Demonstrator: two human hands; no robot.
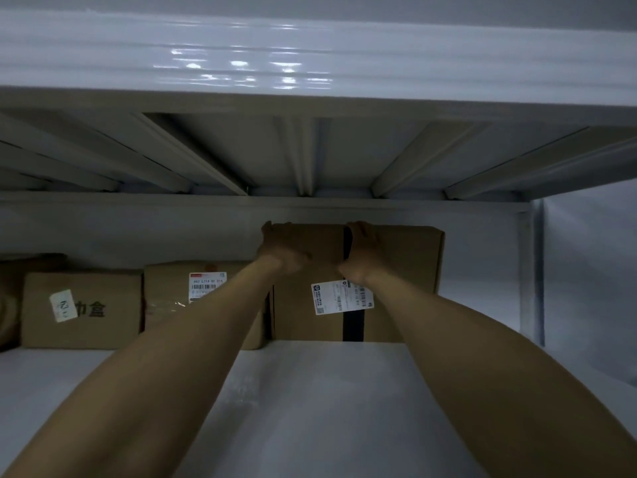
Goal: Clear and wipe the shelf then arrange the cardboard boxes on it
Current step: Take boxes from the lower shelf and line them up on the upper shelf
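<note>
From the head camera, at 12 o'clock, I see my left hand (283, 249) and right hand (365, 251) hooking their fingers over the top edge of the tall cardboard box (403, 263). It stands at the back of the shelf (310, 391), with lower boxes (82, 322) at 10 o'clock.

Tall box (406, 267) at shelf (310, 391) back, lower box (165, 315) just left

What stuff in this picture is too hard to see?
All in the head view:
- Left hand and right hand: the fingertips are hidden over the top edge of the tall box.
- Label on the tall box: the print is too small to read.
- Middle box: the left arm covers its right part.
- Far-left box: cut off by the picture's edge, and dark.
</note>
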